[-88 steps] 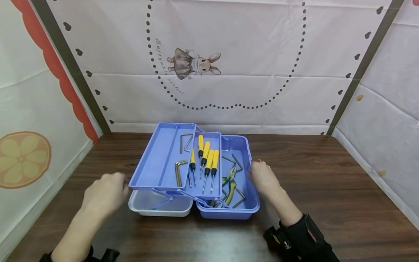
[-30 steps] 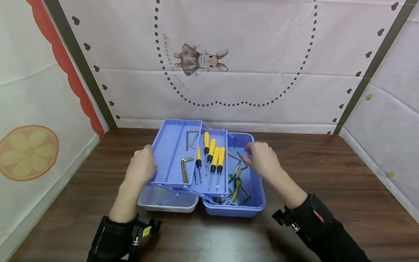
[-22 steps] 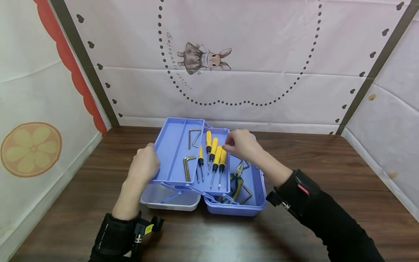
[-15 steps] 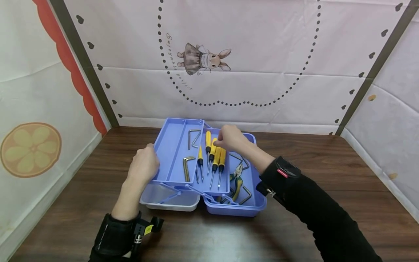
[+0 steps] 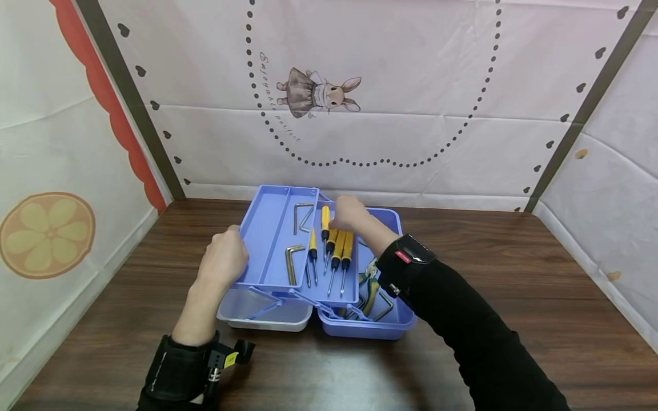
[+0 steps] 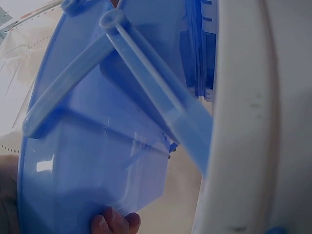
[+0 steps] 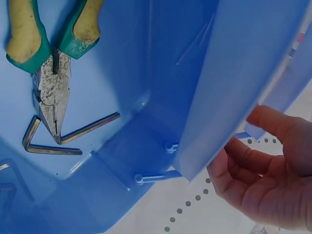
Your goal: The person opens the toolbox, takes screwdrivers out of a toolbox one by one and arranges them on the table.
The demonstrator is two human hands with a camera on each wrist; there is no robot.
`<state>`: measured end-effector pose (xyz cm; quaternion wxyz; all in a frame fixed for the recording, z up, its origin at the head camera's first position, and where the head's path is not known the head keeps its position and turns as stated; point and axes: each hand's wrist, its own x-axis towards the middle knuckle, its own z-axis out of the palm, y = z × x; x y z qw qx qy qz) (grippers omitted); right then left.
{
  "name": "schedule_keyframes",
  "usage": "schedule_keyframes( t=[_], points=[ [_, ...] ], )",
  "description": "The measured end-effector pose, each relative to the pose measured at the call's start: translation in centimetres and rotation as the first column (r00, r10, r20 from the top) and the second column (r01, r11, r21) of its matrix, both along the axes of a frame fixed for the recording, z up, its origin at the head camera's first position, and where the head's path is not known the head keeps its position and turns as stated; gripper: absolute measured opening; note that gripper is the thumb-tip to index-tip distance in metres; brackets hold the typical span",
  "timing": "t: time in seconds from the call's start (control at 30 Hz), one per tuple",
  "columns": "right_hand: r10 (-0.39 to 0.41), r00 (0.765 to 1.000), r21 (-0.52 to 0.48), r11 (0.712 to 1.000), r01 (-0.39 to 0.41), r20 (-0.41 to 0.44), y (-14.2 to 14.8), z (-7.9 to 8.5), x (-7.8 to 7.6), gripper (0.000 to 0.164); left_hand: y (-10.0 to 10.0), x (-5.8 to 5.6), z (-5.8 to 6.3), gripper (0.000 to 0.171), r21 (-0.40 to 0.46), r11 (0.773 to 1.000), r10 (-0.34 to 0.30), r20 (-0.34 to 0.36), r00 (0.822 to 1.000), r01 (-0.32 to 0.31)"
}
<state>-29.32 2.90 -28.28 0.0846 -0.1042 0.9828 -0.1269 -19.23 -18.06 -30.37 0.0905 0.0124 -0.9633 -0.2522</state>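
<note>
A blue toolbox [image 5: 367, 330] stands spread out, with two stepped trays. In the head view my left hand [image 5: 223, 257] holds the left edge of the upper tray [image 5: 262, 245]. Its fingertips [image 6: 116, 222] curl beneath that tray in the left wrist view. At the far right corner of the lower tray [image 5: 321, 294], my right hand [image 7: 273, 170] grips the wall, thumb over the rim and fingers below. Several yellow-and-black screwdrivers [image 5: 336, 251] lie in this tray, close to the right hand. The upper tray carries hex keys [image 5: 291, 264].
Pliers [image 7: 54, 87] with yellow-green handles and several loose hex keys [image 7: 53, 148] lie in the toolbox base. A pale translucent lid [image 5: 264, 322] rests on the wooden table [image 5: 488, 268] under the upper tray. Patterned white cloth [image 5: 411, 74] stands behind and at both sides.
My left hand has come right, from beside the toolbox to the upper tray's edge. My right hand has left the base's right rim and crossed leftward to the lower tray's far corner.
</note>
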Motion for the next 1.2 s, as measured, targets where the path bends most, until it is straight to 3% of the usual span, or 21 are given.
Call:
schedule_keyframes(
  t=[0.2,0.5,0.8,0.87,1.03,1.2],
  points=[
    [-0.056,0.998,0.039,0.998,0.056,0.008,-0.6,-0.2,-0.1,0.023,0.0,-0.1,-0.1,0.036,0.003,1.000,-0.003,0.006,1.000,0.003],
    [-0.167,0.986,0.028,0.986,0.166,0.011,-1.1,-0.6,-0.3,0.036,0.1,0.0,-0.3,0.035,0.002,1.000,-0.001,-0.004,1.000,0.001],
    [-0.117,0.992,-0.105,0.987,0.122,0.047,-0.1,-0.3,-0.2,0.027,0.2,0.0,-0.2,0.033,-0.006,1.000,0.004,-0.016,1.000,-0.004],
    [-0.123,0.989,-0.175,0.975,0.135,0.082,0.2,0.1,-0.3,0.027,0.2,0.0,-0.2,0.034,-0.008,1.000,0.003,-0.015,1.000,-0.003],
    [-0.180,0.969,-0.354,0.907,0.230,0.170,0.7,1.1,-0.5,0.025,0.1,0.0,-0.1,0.035,-0.004,1.000,0.002,-0.007,1.000,-0.002],
    [-0.208,0.967,-0.417,0.873,0.252,0.149,1.1,2.0,-0.6,0.027,0.1,-0.1,0.0,0.037,0.001,1.000,0.007,0.011,1.000,-0.007]
  ],
)
